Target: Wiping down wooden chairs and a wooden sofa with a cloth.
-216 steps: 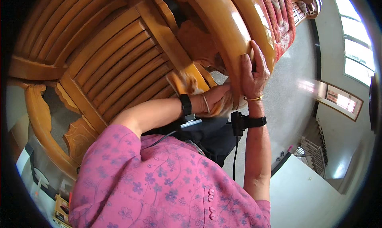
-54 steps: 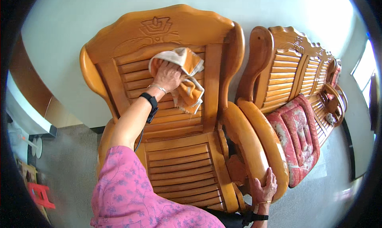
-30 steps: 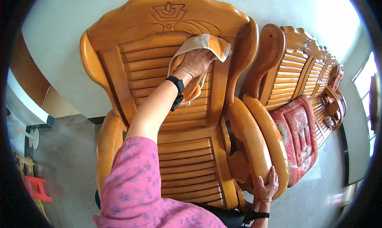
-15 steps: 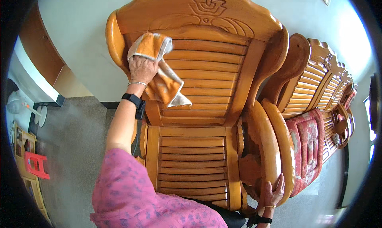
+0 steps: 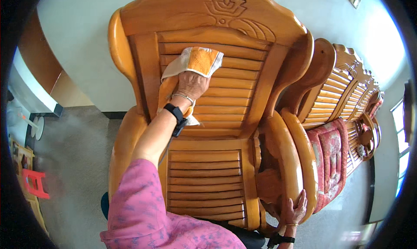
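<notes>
A wooden armchair (image 5: 141,14) with a slatted back and a carved top fills the middle of the view. Against the upper slats of its back, my left hand (image 5: 192,84) presses an orange and white cloth (image 5: 202,61). The fingers are partly covered by the cloth, which folds over them and hangs below the wrist. Low on the right, my right hand (image 5: 296,210) lies on the front end of the chair's curved armrest (image 5: 284,153), fingers stretched out and holding nothing. Slats also make up the chair's seat (image 5: 204,179).
Close on the right stands a long wooden bench (image 5: 328,103) with a red patterned cushion (image 5: 328,157). A red plastic stool (image 5: 35,183) and a white fan base (image 5: 37,128) are on the grey floor at the left. The pale wall (image 5: 82,44) rises behind the chair.
My left hand has moved the cloth rightward and slightly down, from the left edge of the chair back onto the slats. My right hand stays on the armrest.
</notes>
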`<control>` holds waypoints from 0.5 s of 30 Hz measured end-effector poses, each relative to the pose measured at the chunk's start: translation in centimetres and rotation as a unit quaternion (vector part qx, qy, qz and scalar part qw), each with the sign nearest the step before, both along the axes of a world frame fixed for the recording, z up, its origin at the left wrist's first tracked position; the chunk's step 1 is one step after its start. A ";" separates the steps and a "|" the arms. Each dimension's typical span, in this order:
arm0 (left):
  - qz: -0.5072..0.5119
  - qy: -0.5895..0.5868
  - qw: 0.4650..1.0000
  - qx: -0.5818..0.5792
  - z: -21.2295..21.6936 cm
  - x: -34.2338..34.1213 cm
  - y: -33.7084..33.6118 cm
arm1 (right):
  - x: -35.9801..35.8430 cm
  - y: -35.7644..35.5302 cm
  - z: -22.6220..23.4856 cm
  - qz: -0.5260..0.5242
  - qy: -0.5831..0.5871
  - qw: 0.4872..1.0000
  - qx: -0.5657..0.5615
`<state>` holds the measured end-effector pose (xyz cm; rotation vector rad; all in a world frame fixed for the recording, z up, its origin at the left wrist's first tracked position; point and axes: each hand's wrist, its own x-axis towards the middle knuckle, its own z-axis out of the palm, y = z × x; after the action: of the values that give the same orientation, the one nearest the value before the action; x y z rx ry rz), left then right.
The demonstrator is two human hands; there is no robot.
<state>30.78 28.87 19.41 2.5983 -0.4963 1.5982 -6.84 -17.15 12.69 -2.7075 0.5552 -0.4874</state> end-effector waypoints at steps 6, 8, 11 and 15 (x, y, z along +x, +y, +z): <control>-0.160 0.154 0.974 -0.043 1.0 4.1 -8.6 | 0.3 0.5 0.6 0.009 0.003 1.000 -0.017; -0.163 0.106 0.979 0.056 1.5 5.5 -12.2 | 0.1 0.7 1.0 0.006 -0.003 1.000 -0.010; -0.163 0.108 0.980 0.032 3.1 5.1 -14.0 | 0.5 0.9 1.3 0.000 0.003 1.000 0.018; -0.134 0.123 0.982 0.054 2.5 4.8 -11.0 | 0.7 0.4 0.7 0.012 -0.007 1.000 0.012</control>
<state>35.63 17.85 21.93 2.6160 -0.8886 1.1795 -6.12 -16.73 13.34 -2.6829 0.5195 -0.4912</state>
